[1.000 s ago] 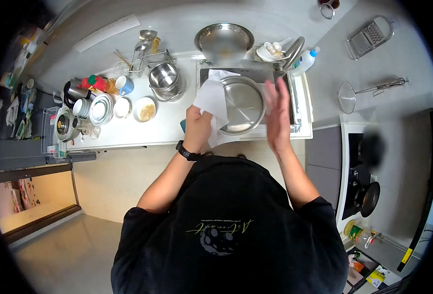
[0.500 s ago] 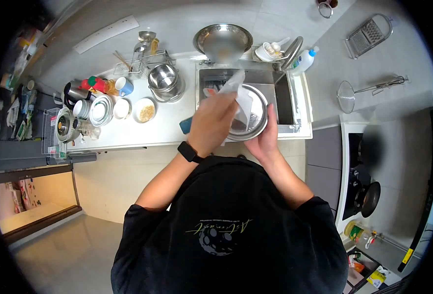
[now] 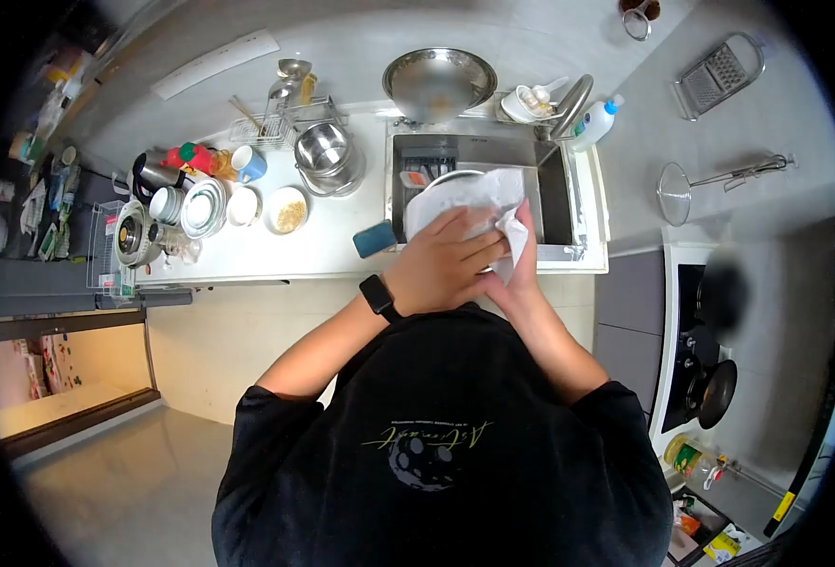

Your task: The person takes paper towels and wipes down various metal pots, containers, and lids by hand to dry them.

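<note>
A white sheet of cloth or paper [image 3: 502,189] is spread over a round metal pan [image 3: 452,176] above the sink, and only part of the rim shows. My left hand [image 3: 446,260], with a black watch on its wrist, lies flat on the sheet with fingers stretched out. At the pan's right side, my right hand [image 3: 521,269] holds the edge, partly covered by the sheet's folded corner. The sink [image 3: 557,194] lies beneath. Left of it, a blue-green sponge or cloth [image 3: 374,240] rests on the counter's front edge.
Metal pots [image 3: 327,161], a bowl of grains [image 3: 288,210], stacked dishes [image 3: 204,209] and a blue-white mug [image 3: 248,164] stand on the left counter. Behind the sink are a large metal bowl [image 3: 439,83], a faucet [image 3: 573,102] and a bottle [image 3: 597,123]. A stove [image 3: 689,350] is right.
The white sheet has gone from bunched in my left hand to spread across the pan. My left hand has flattened onto it. My right hand, first raised apart, took hold of the pan's side.
</note>
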